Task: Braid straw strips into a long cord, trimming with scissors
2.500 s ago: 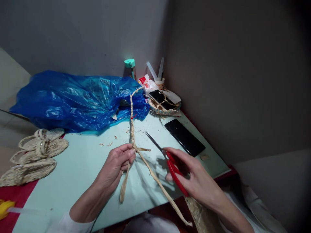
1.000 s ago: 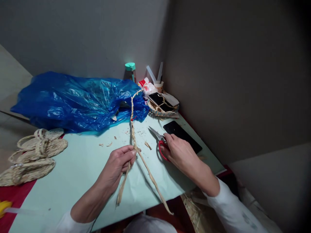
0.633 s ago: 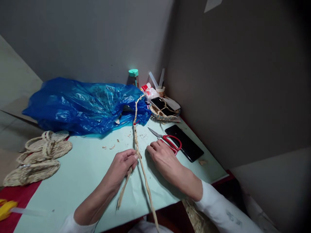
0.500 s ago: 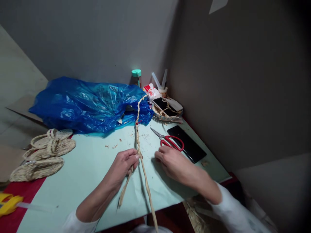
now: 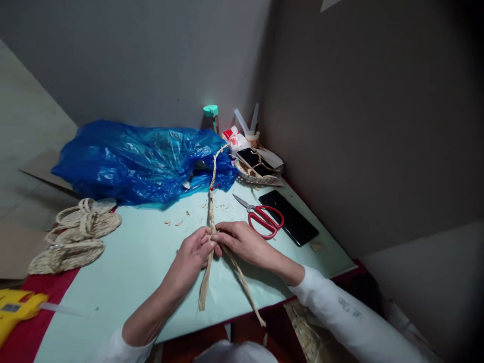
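A braided straw cord runs from the back of the table toward me, with a small red tie on it. My left hand pinches the cord's near end. My right hand meets it there, its fingers closed on the same spot. Below my fingers two loose straw strands spread apart: a short flat strand hangs toward me, and a longer twisted strand slants to the right past the table's front edge. My fingers hide the point where the strands cross.
Red-handled scissors and a black phone lie right of my hands. Behind are a blue plastic bag, a basket and a green-lidded jar. Woven straw sandals and a yellow glue gun sit left.
My right hand has moved left from beside the scissors to the cord, joining my left hand. The long strand now slants rightward, and the short one hangs straighter.
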The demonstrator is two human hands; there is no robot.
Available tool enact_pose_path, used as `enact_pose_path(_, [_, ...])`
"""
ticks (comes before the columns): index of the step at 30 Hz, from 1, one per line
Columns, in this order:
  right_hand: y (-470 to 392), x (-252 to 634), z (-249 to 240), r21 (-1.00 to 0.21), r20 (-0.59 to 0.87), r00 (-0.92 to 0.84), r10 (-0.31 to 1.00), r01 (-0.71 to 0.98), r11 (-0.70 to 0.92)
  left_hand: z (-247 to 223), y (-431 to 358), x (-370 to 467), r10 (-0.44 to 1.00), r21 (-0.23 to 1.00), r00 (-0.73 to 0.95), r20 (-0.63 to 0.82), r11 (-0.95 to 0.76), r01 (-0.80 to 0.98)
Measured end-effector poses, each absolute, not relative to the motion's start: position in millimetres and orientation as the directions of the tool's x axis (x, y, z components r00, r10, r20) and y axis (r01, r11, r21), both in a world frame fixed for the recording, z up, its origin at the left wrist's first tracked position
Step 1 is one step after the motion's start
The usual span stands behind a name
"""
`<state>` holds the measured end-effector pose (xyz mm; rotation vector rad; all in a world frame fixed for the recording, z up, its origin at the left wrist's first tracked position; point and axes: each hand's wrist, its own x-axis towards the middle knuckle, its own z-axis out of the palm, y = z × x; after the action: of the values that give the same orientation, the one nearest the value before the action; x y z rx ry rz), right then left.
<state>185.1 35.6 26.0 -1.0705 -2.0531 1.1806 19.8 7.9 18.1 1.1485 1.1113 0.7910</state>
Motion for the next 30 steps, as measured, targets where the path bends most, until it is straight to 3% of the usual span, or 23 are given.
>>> enact_pose_path(9, [30,188,16,-0.904,0.040,-0.529,0.848,0.343,0.256,19,5,18,0.927,0.966,0.270,-0.260,0.252,0.064])
enact_pose_path(14, [25,187,20,-0.846,0.052,-0.467,0.883,0.449,0.287,23,4,7,0.974,0.903,0.201,-0.106,0.010,0.429])
enact_pose_path(19, [27,185,17,-0.833,0.108,-0.443,0.890,0.448,0.324,29,-7,10,0.977,0.604,0.161,0.138,-0.212,0.768])
enact_pose_path(22, [29,184,11,-0.863,0.138,-0.414,0.900,0.396,0.314,25,-16,24,0.881,0.282,0.256,0.398,-0.383,0.880])
enact_pose_path(24, [30,184,7,-0.910,0.113,-0.402,0.909,0.325,0.257,20,-21,35,0.790,0.071,0.362,0.494,-0.452,0.889])
enact_pose_path(27, [32,185,5,-0.974,0.012,-0.420,0.907,0.200,0.106,12,-26,48,0.707,-0.140,0.470,0.528,-0.473,0.870])
enact_pose_path(30, [32,188,7,-0.995,-0.035,-0.451,0.892,0.101,0.012,4,-29,56,0.687,-0.273,0.542,0.484,-0.470,0.839])
